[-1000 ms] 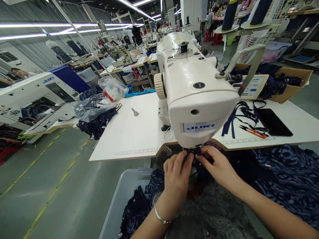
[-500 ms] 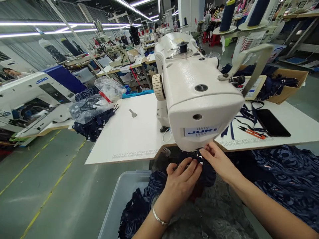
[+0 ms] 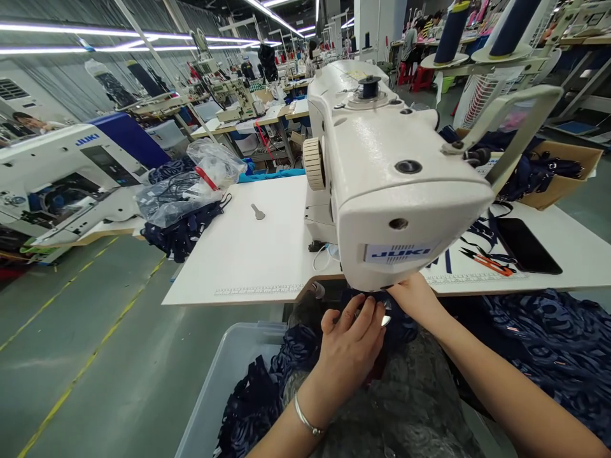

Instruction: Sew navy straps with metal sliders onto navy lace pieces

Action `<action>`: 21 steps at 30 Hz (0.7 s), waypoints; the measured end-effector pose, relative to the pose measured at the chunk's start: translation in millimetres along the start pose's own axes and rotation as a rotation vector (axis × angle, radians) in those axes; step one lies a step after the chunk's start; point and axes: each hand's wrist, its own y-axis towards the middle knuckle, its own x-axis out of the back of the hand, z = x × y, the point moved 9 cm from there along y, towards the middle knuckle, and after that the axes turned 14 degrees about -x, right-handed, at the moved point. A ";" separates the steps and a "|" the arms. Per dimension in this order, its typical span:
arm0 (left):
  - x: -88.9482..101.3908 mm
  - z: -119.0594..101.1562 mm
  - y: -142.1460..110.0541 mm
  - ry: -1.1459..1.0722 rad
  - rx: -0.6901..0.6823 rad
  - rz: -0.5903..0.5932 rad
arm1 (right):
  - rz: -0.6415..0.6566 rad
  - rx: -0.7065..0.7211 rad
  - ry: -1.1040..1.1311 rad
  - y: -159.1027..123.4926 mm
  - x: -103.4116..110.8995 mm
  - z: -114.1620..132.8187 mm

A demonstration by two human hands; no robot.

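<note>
Navy ruffled fabric [image 3: 403,327] lies bunched under the head of a white JUKI sewing machine [image 3: 410,210]. My left hand [image 3: 351,346], with a silver bangle on its wrist, presses curled fingers onto this cloth just below the machine head. A small shiny piece [image 3: 386,320] glints beside those fingertips; its kind is unclear. From the right, my right hand [image 3: 417,299] reaches in at the needle area, closed on the edge of the fabric. Its fingertips are mostly hidden by the machine head, and the needle is out of sight.
Orange-handled thread snips [image 3: 491,262] and a black phone [image 3: 527,245] lie right on the white tabletop [image 3: 238,254]. A flat grey metal piece [image 3: 258,212] lies left. A plastic bin [image 3: 205,388] stands below; more navy fabric [image 3: 548,343] is at right. Another JUKI machine [image 3: 62,178] stands left.
The view has shifted slightly, so the machine appears further right. My right hand's fingers have gone further beneath the machine head. My left hand stays on the fabric, and the shiny piece shows more.
</note>
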 end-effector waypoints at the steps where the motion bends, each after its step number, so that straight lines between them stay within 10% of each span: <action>1: -0.2 0.8 0.1 -0.001 0.011 0.006 | -0.013 0.018 0.004 0.9 0.2 1.5; 21: -2.0 4.0 2.9 -0.001 0.078 0.013 | -0.049 0.082 -0.006 10.6 -4.0 3.3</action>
